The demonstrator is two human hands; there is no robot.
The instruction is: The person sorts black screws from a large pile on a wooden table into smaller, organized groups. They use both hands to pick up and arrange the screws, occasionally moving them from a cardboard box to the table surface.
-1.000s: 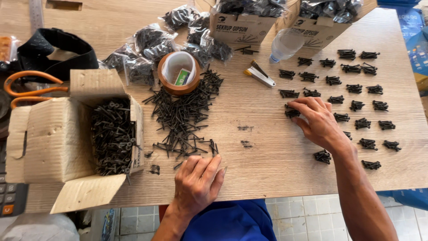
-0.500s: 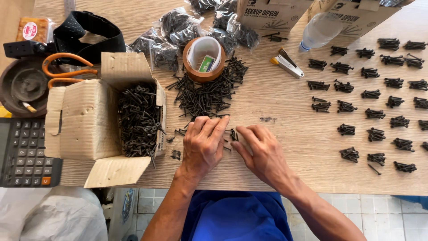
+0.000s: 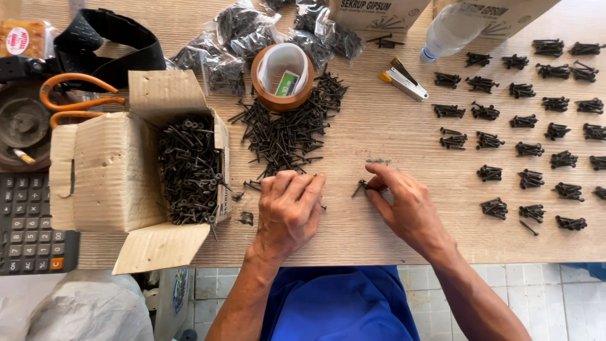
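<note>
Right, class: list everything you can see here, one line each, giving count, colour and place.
loose screws: one heap, black, table centre
cardboard box: one, brown, open, left, holding screws
tape roll: one, brown, behind heap
bagged screws: several clear bags, top
small screw piles: many, black, rows at right
stapler: one, silver, top centre
scissors: one, orange handles, left
calculator: one, dark, lower left
left hand: flat by heap
right hand: pinching screws

left hand [image 3: 288,208] lay palm down, fingers curled, just below the loose screw pile [image 3: 284,132], right hand [image 3: 404,205] right of it, fingertips pinched together, both forearms angled inward
</note>
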